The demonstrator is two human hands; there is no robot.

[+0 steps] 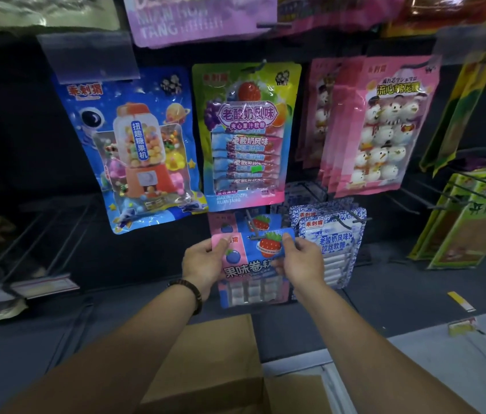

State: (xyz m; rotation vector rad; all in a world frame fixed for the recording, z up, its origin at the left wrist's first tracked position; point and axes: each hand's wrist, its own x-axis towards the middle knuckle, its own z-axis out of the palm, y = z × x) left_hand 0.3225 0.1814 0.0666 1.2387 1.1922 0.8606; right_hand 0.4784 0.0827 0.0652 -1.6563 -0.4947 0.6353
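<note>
A pink and blue candy bag (250,270) with a blueberry and a strawberry printed on it is held up at a dark display wall. My left hand (204,264) pinches its top left corner and my right hand (301,262) pinches its top right edge. The bag's top sits at the tip of a metal peg hook (255,234). Behind it on the same hook hangs another bag of the same kind (261,222).
Hanging bags surround the spot: a blue gumball-machine bag (140,150), a green-pink candy bag (246,135), pink snowman marshmallow bags (382,127), blue-white bags (331,237) to the right. An open cardboard box (217,363) lies below my arms. Bare hooks (50,234) stick out at left.
</note>
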